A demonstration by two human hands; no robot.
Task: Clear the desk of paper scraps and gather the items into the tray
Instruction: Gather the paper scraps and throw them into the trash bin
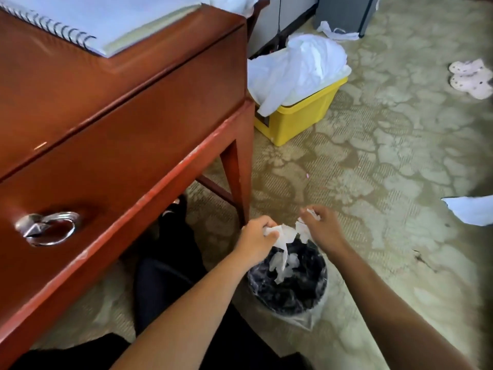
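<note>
Both my hands hover over a small round bin point(289, 300) lined with a black bag, standing on the carpet beside the desk leg. My left hand point(257, 237) is closed on crumpled white paper scraps point(284, 233). My right hand point(321, 227) pinches more white scraps at its fingertips. Torn white pieces point(282, 263) hang and fall between the hands into the bin's mouth. The red-brown wooden desk point(128, 108) fills the left side, with a spiral notebook point(88, 20) on its top corner. No tray is in view.
A yellow bin point(301, 116) with a white plastic liner stands behind the desk leg. A white sheet point(472, 209) lies on the carpet at the right edge, and pale slippers point(470, 77) lie farther back. The desk drawer has a metal ring handle point(48, 228). My dark-trousered leg point(170, 263) reaches under the desk.
</note>
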